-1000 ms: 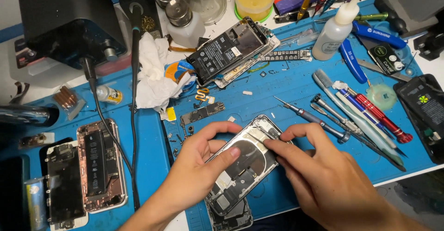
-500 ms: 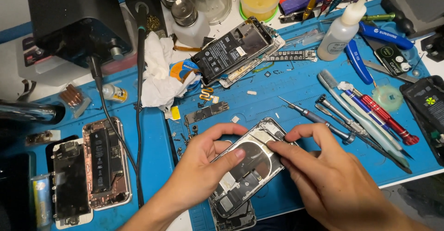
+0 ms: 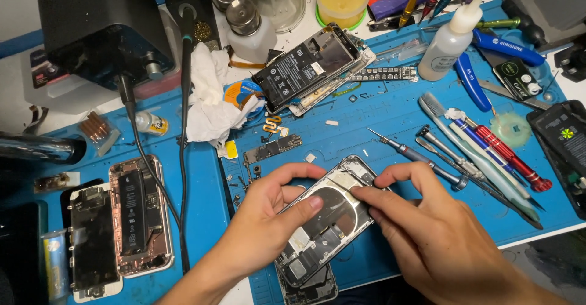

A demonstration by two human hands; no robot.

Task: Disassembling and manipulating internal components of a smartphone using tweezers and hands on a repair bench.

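The left hand [image 3: 268, 213] grips the open phone shell [image 3: 329, 219] at its 9 o'clock edge, thumb pressed on the round coil. The right hand [image 3: 427, 232] pinches its 2 o'clock corner, fingers curled. The shell lies tilted on the blue mat [image 3: 378, 122]. At 2 o'clock lie screwdrivers [image 3: 421, 158]; at 9 o'clock, two gutted phones [image 3: 119, 225].

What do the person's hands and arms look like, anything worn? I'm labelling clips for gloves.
Both are bare: the left hand and right hand show no gloves, rings or watch. Both forearms are uncovered to the frame's edge, no sleeves visible. Fingernails are short and unpainted.
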